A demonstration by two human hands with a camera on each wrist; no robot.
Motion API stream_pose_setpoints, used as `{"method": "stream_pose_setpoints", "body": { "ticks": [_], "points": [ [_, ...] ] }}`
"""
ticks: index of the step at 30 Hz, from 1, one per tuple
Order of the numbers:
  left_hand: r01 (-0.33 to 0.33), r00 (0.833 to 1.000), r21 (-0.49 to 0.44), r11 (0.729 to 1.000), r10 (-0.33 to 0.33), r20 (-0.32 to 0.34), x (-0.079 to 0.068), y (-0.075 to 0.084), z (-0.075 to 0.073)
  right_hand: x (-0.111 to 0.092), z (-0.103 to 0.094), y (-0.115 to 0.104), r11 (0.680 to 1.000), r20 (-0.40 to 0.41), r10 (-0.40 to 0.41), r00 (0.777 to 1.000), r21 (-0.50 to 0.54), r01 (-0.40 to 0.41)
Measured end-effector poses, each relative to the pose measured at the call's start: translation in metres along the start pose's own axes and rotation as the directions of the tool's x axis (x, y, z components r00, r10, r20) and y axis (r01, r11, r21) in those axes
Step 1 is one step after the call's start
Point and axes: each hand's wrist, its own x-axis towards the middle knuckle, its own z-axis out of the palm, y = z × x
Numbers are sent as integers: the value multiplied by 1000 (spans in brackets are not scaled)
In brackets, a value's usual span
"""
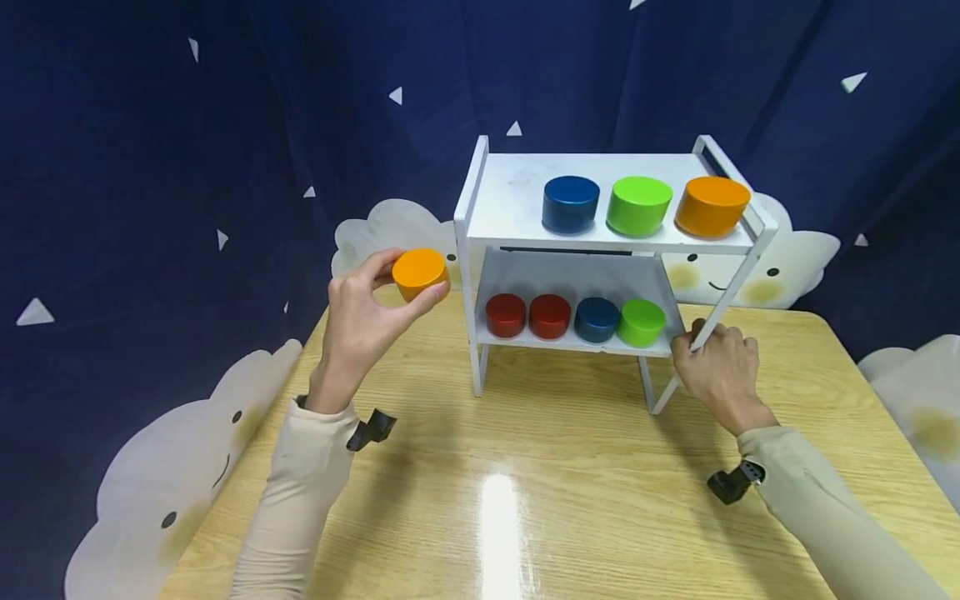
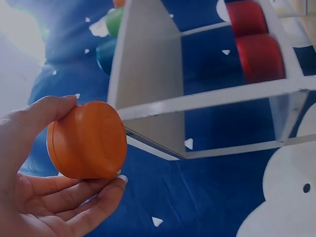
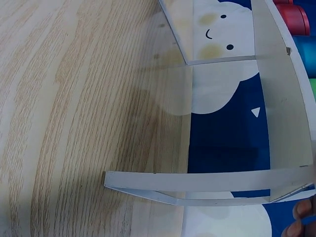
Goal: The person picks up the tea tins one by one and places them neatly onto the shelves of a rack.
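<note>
My left hand [image 1: 356, 321] pinches an orange round tin [image 1: 420, 273] between thumb and fingers, to the left of a white two-tier rack [image 1: 506, 196]. In the left wrist view, the orange tin [image 2: 89, 140] overlaps the rack's side, its smooth base facing the camera. At the rack's lower right corner, my right hand [image 1: 720, 367] grips the frame by the side post. Only a few fingertips [image 3: 303, 224] of that hand show in the right wrist view. On the top tier stand a blue tin [image 1: 571, 205], a green tin [image 1: 640, 206] and another orange tin [image 1: 712, 207].
Along the lower tier are two red tins [image 1: 550, 317], a blue tin [image 1: 597, 320] and a green tin [image 1: 641, 323]. The rack stands on a wooden table [image 1: 570, 467]. Behind hangs a dark blue curtain [image 1: 360, 50] with white triangles and cloud faces.
</note>
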Motion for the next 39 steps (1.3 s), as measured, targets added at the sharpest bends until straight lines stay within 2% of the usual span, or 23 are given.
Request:
{"method": "stream_pose_setpoints", "body": {
  "ticks": [11, 17, 24, 32, 39],
  "points": [
    [-136, 990, -12, 991, 136, -41, 15, 22, -1, 3, -2, 0, 1000, 17, 4, 1000, 0, -4],
    [-186, 982, -28, 982, 184, -46, 24, 33, 2, 3, -1, -1, 1000, 21, 1, 1000, 0, -1],
    [-207, 978, -54, 977, 207, -13, 33, 43, 8, 3, -1, -1, 1000, 15, 3, 1000, 16, -3],
    [-217, 976, -77, 973, 219, 13, 42, 46, 14, 1, 0, 1, 1000, 4, 0, 1000, 20, 0],
    [-243, 969, -64, 968, 245, 26, 51, 52, 17, 0, 1, 0, 1000, 7, 0, 1000, 4, 0]
  ]
}}
